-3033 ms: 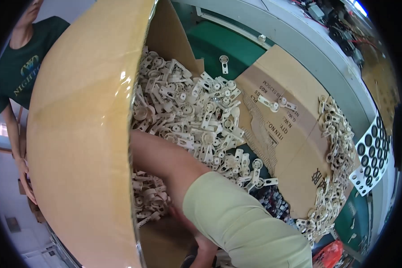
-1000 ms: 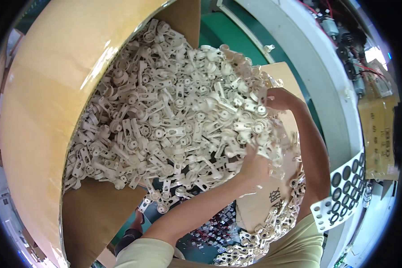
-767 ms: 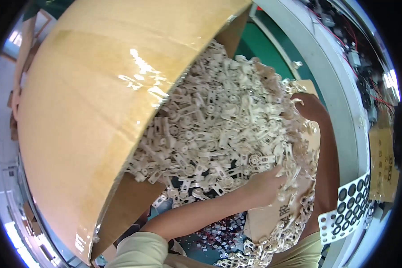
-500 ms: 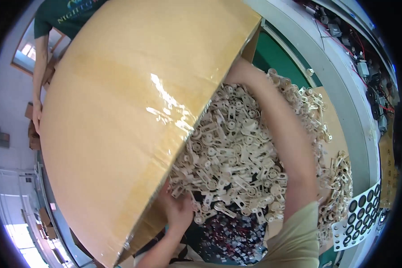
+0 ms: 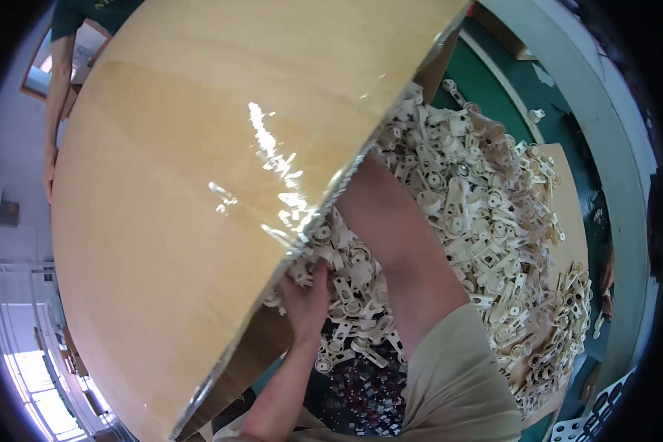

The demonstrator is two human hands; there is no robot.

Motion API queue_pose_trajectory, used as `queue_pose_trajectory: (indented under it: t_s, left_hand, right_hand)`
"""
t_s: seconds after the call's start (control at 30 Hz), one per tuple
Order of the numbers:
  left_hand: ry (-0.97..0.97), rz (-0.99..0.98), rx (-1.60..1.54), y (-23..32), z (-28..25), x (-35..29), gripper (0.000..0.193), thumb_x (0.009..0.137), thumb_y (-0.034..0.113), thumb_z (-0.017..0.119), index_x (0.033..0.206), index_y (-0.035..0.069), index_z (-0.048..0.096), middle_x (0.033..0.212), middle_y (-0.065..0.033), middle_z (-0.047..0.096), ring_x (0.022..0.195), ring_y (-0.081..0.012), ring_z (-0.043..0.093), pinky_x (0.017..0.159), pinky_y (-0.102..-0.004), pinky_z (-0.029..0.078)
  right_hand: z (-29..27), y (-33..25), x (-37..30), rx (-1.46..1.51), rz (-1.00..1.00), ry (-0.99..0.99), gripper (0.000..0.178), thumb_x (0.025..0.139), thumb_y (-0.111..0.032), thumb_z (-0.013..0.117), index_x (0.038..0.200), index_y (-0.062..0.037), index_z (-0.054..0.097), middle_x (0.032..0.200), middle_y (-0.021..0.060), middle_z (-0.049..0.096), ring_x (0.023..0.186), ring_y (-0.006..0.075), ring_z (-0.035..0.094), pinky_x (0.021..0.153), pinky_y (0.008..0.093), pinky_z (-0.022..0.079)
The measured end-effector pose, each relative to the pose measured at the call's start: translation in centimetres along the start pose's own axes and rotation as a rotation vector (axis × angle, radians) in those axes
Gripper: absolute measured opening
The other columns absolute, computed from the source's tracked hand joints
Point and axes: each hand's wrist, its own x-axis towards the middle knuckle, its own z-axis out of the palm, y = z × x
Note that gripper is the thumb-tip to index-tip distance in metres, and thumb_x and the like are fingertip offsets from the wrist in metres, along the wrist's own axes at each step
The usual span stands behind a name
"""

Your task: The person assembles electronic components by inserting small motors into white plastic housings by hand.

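A large tan cardboard box, with shiny clear tape along its edge, is tipped over a heap of cream-white plastic parts, small arm-shaped pieces with round ends. My left hand is at the box's lower edge among the parts. Its thumb stretches upward away from the other fingers, which the box edge partly covers. My right forearm crosses the heap and reaches in under the box. The box wall hides my right hand, so its fingers cannot be seen.
The heap lies on a green work surface and a flat cardboard sheet. Small dark and red pieces lie below it. A white sheet with black rings is at lower right. Another person's arm touches the box's far left side.
The box edge has shifted right at the top, and more of the heap shows on the right. My right arm has moved left and deeper under the box; my left hand has moved slightly up.
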Motion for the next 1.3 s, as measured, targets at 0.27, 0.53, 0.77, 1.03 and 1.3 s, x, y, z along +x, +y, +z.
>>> queue_pose_trajectory:
  t_s: [0.27, 0.53, 0.77, 1.03, 1.3]
  left_hand:
    - [-0.342, 0.088, 0.124, 0.6, 3.8, -2.5, 0.101, 0.083, 0.034, 0.075, 0.154, 0.001, 0.012, 0.143, -0.0307, 0.028, 0.127, -0.0428, 0.043, 0.106, -0.0436, 0.039]
    - [-0.501, 0.413, 0.088, 0.9, 4.8, -3.6, 0.099, 0.085, 0.032, 0.073, 0.154, 0.003, 0.008, 0.143, -0.0363, 0.018, 0.128, -0.0543, 0.036, 0.106, -0.0487, 0.039]
    - [-0.679, 0.436, 0.175, -1.3, 1.3, -4.2, 0.089, 0.089, 0.033, 0.069, 0.156, 0.007, 0.017, 0.152, -0.0372, 0.015, 0.138, -0.0538, 0.03, 0.109, -0.0479, 0.037]
    - [-0.834, 0.4, 0.267, -4.0, -6.5, -4.6, 0.065, 0.09, 0.02, 0.066, 0.147, 0.006, 0.039, 0.154, -0.0304, 0.024, 0.139, -0.0452, 0.036, 0.111, -0.0426, 0.037]
    - [-0.803, -0.199, 0.188, -14.8, -23.3, -3.1, 0.022, 0.096, 0.008, 0.056, 0.114, 0.002, 0.066, 0.113, -0.0113, 0.068, 0.101, -0.0191, 0.067, 0.086, -0.0321, 0.055]
  right_hand:
    - [-2.7, 0.2, -1.1, -0.177, 0.107, -0.554, 0.062, 0.079, -0.043, 0.058, 0.136, -0.0183, 0.059, 0.148, 0.0134, 0.047, 0.14, 0.0339, 0.038, 0.108, 0.0703, 0.024]
    - [-9.8, 4.5, -9.2, -0.275, 0.213, -0.626, 0.045, 0.083, -0.038, 0.057, 0.121, -0.0178, 0.069, 0.132, 0.0098, 0.059, 0.125, 0.0354, 0.05, 0.102, 0.057, 0.042]
    - [-10.2, 3.5, -13.2, -0.28, 0.359, -0.567, 0.043, 0.087, -0.043, 0.059, 0.12, -0.017, 0.069, 0.132, 0.0081, 0.059, 0.125, 0.0322, 0.049, 0.103, 0.0539, 0.042]
    - [-10.0, 2.0, -18.7, -0.333, 0.399, -0.354, 0.036, 0.085, -0.034, 0.065, 0.116, -0.0157, 0.07, 0.123, 0.0089, 0.06, 0.13, 0.0342, 0.044, 0.109, 0.0645, 0.032]
    - [-13.7, -1.1, -22.1, -0.3, 0.474, -0.264, 0.032, 0.086, -0.024, 0.064, 0.116, -0.0142, 0.07, 0.136, 0.0147, 0.055, 0.138, 0.0429, 0.037, 0.112, 0.0686, 0.022]
